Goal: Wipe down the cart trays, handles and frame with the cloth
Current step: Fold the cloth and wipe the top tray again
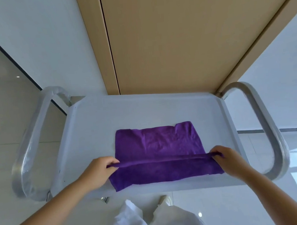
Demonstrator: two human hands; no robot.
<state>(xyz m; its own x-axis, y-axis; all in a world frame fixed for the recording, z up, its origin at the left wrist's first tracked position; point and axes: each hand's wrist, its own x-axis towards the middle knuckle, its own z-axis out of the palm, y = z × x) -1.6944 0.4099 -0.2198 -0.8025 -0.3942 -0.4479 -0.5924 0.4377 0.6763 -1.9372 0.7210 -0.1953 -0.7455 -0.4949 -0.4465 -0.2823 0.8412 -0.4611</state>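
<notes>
A purple cloth (pixel 156 144) lies on the white top tray (pixel 94 129) of the cart, in the middle of the view. A raised fold runs across the cloth from left to right. My left hand (pixel 99 172) pinches the left end of that fold. My right hand (pixel 226 159) pinches its right end. The cloth's far half lies flat on the tray and its near half hangs down from the fold toward me. A metal loop handle (pixel 30 143) stands at the cart's left end, and another handle (pixel 266 123) at the right end.
A tan wooden door or panel (pixel 181 35) stands right behind the cart, between white walls. Glossy pale floor tiles (pixel 0 109) lie on both sides. My white trousers and a shoe (pixel 164 201) show below the tray's near edge.
</notes>
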